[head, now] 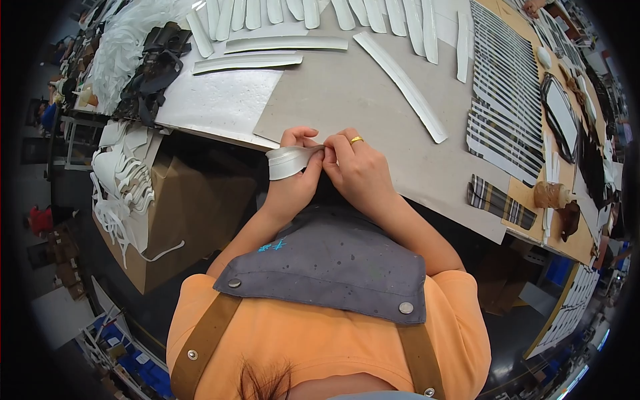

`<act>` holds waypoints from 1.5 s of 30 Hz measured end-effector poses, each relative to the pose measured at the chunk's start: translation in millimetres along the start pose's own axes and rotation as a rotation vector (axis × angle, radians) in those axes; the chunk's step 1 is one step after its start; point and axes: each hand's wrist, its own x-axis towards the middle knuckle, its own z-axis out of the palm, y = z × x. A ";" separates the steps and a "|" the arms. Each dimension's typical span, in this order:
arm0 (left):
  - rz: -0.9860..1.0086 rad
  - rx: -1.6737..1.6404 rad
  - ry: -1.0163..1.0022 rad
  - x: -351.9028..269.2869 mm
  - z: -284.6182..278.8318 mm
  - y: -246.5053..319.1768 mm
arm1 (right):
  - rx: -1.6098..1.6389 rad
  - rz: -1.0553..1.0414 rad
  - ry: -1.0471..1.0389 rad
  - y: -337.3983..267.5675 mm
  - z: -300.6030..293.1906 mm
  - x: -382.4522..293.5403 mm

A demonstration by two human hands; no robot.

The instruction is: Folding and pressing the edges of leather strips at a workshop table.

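Note:
A glossy white strip (287, 163) is bent into a curve in front of my body, close to the table's front edge. My left hand (294, 192) holds it, with the strip passing across the fingers and the thumb near its narrow end. At that end, the fingertips of my right hand (361, 165) pinch the strip, so both hands meet there. What the fingertips cover is hidden. Beyond my hands, a long white strip (402, 87) lies slantwise on the grey board (330, 105). Two more, an upper strip (285, 44) and a lower strip (247, 63), lie crosswise farther left.
Several white strips (375, 17) line the table's far side. Striped strips (505, 85) and a plaid piece (501, 201) lie right, near a wrapped bottle (550, 195). Black material (157, 70) lies left. A cardboard box (185, 210) bearing white pieces (122, 167) stands below the table edge.

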 end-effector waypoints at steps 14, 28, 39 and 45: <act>-0.167 -0.025 -0.064 4.3 -19.5 3.3 | 0.637 0.302 -0.269 22.6 -14.2 11.2; -0.035 0.080 -0.002 3.1 -12.5 -6.4 | 0.213 0.069 -0.044 4.7 4.8 2.6; -0.045 0.057 -0.065 -3.5 -3.8 -4.3 | 0.217 0.013 -0.084 7.9 1.4 -1.5; -0.023 0.188 -0.241 -1.5 -11.6 6.0 | 0.175 -0.030 -0.144 8.7 -7.1 -7.2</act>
